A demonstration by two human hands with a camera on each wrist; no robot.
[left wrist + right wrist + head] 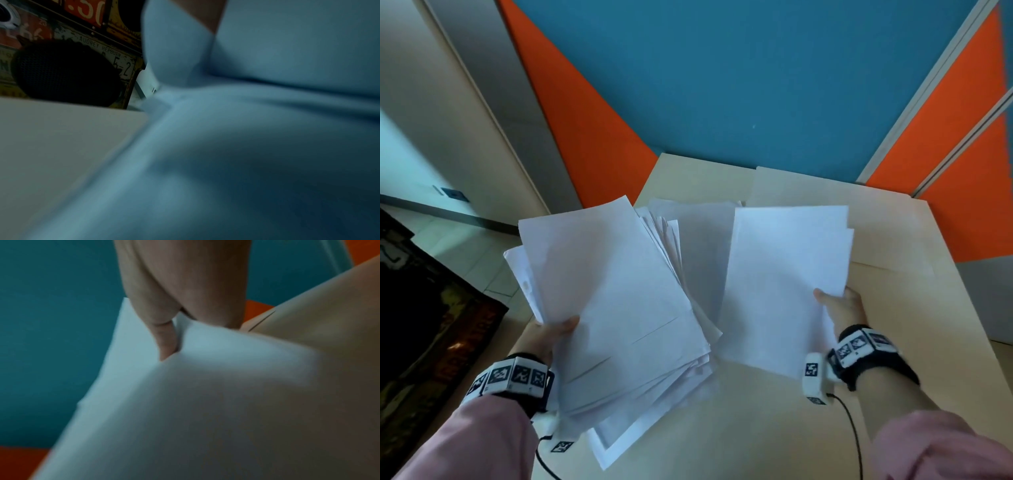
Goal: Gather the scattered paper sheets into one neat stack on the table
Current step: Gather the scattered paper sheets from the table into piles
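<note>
Left hand (pixel 551 337) grips the big fanned bundle (pixel 619 308) at its near-left edge, raised above the table (pixel 893 308) | right hand (pixel 840 310) pinches a few sheets (pixel 787 274) just right of that bundle | risk: loose lower pages could slide off the table's left edge | writing: floor sign (pixel 115 53) left of the table reads "AUDREY HEPBURN", "5-2"

We see a pale wooden table (pixel 774 428) set against a blue and orange partition (pixel 722 85). Whether any sheet lies flat on the table, we cannot tell. Seams cross the table near the partition. Two black cables (pixel 854 431) trail over the table's near edge, one far left of the other, far from the partition.
</note>
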